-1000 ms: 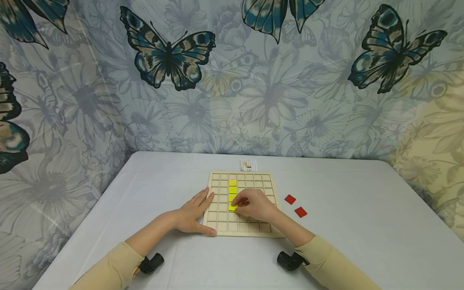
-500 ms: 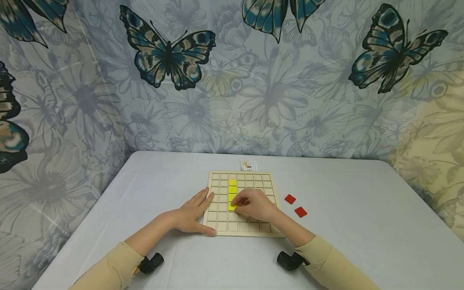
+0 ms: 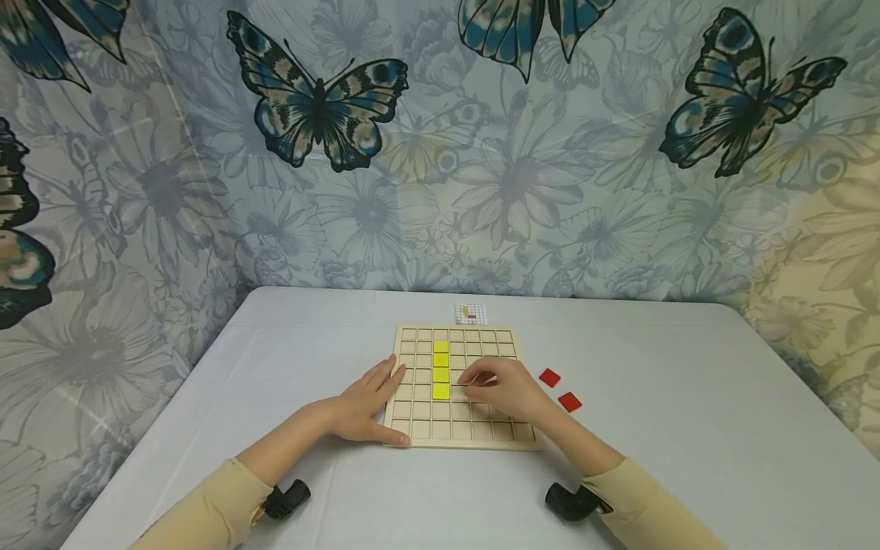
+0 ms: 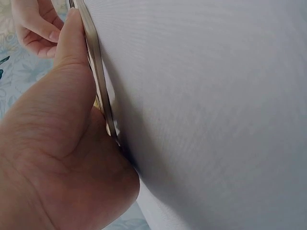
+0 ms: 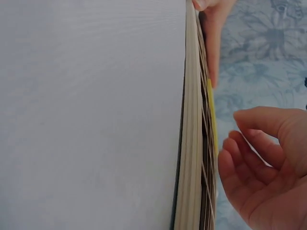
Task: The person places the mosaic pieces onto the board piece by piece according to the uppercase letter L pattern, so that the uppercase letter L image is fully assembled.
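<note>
A pale wooden grid board (image 3: 461, 432) lies flat on the table, with several yellow square tiles (image 3: 441, 391) set in a column of its cells. My left hand (image 3: 363, 406) rests at the board's left side, fingers spread along that edge. Its thumb (image 4: 72, 40) lies on the front left corner. Just right of the lowest yellow tile, my right hand (image 3: 507, 388) hovers low over the grid. In the right wrist view that hand's fingers (image 5: 237, 158) are loosely bent, thumb apart from them, and nothing is between them.
Two red square tiles, one farther back (image 3: 549, 377) and one nearer (image 3: 570, 402), lie on the white tablecloth (image 3: 660, 382) right of the board. A small card printed with a coloured grid (image 3: 470, 313) lies behind the board. A butterfly-patterned cloth (image 3: 440, 198) hangs behind the table.
My right hand has drawn off the lowest yellow tile and shifted right, leaving that tile fully visible in its cell. The left hand and the board stay where they were.
</note>
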`<action>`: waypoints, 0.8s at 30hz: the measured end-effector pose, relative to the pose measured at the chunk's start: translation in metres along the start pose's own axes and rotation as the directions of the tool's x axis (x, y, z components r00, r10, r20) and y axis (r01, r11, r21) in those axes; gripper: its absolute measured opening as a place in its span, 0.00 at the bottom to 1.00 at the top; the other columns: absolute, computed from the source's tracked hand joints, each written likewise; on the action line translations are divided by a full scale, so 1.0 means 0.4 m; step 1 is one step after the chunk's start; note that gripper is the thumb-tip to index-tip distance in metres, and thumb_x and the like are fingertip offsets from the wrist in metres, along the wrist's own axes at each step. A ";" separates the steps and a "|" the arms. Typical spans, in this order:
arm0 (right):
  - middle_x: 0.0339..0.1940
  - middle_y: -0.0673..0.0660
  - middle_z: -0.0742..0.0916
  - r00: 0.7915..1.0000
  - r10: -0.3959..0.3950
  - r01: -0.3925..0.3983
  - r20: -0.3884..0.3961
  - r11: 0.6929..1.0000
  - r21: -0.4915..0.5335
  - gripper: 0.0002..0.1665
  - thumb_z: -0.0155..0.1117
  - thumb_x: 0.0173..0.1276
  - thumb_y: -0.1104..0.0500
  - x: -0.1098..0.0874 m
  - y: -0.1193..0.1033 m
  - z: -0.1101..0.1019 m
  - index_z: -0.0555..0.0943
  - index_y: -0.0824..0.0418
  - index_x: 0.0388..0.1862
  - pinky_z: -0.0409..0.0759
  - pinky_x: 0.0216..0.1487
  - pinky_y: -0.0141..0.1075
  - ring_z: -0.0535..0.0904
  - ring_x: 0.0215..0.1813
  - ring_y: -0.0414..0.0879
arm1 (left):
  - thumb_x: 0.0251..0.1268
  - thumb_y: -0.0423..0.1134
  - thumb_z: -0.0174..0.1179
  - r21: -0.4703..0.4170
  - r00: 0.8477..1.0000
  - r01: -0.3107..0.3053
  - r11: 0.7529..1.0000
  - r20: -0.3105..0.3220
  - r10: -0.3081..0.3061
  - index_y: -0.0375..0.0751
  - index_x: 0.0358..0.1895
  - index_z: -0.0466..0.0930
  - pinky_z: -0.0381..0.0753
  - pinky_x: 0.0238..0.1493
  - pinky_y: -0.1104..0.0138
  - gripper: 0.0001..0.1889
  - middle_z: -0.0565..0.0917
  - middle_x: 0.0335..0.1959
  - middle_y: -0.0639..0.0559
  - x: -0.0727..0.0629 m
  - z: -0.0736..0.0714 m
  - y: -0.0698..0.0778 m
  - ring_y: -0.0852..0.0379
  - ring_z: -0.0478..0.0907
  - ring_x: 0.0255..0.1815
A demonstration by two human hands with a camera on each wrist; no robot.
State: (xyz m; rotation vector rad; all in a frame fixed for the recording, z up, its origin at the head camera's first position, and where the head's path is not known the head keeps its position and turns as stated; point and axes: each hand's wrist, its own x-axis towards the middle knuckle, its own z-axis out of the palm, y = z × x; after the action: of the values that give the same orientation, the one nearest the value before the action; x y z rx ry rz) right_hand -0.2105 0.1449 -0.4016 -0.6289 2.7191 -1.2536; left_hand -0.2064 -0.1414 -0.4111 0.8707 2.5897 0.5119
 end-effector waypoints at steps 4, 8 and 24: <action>0.35 0.45 0.85 0.999 0.044 -0.043 -0.029 0.999 0.013 0.03 0.69 0.64 0.59 -0.017 0.014 -0.019 0.86 0.53 0.37 0.79 0.42 0.38 0.81 0.39 0.42 | 0.56 0.69 0.61 -0.004 1.000 -0.007 1.000 0.002 0.007 0.35 0.78 0.36 0.45 0.73 0.46 0.61 0.32 0.78 0.37 -0.002 0.001 -0.002 0.41 0.30 0.78; 0.36 0.46 0.85 0.994 0.094 -0.092 -0.061 0.995 0.034 0.04 0.69 0.64 0.60 -0.030 0.023 -0.039 0.86 0.53 0.38 0.78 0.42 0.38 0.81 0.41 0.43 | 0.55 0.71 0.60 -0.017 1.000 -0.014 1.000 -0.003 0.014 0.34 0.78 0.37 0.44 0.73 0.45 0.62 0.32 0.78 0.37 -0.002 0.002 -0.006 0.41 0.29 0.78; 0.34 0.49 0.85 0.981 0.121 -0.128 -0.154 0.991 -0.034 0.09 0.69 0.64 0.58 -0.069 0.083 -0.125 0.85 0.57 0.43 0.76 0.43 0.39 0.80 0.40 0.43 | 0.57 0.66 0.62 -0.015 1.000 -0.014 1.000 -0.002 0.014 0.34 0.78 0.37 0.44 0.73 0.47 0.60 0.33 0.78 0.36 -0.007 -0.005 0.007 0.41 0.31 0.78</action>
State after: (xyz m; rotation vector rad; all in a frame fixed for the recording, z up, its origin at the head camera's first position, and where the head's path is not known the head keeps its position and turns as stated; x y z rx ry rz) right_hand -0.2082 0.2105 -0.3959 -0.3741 2.8639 -1.2644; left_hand -0.2039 -0.1415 -0.4076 0.8849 2.5799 0.5352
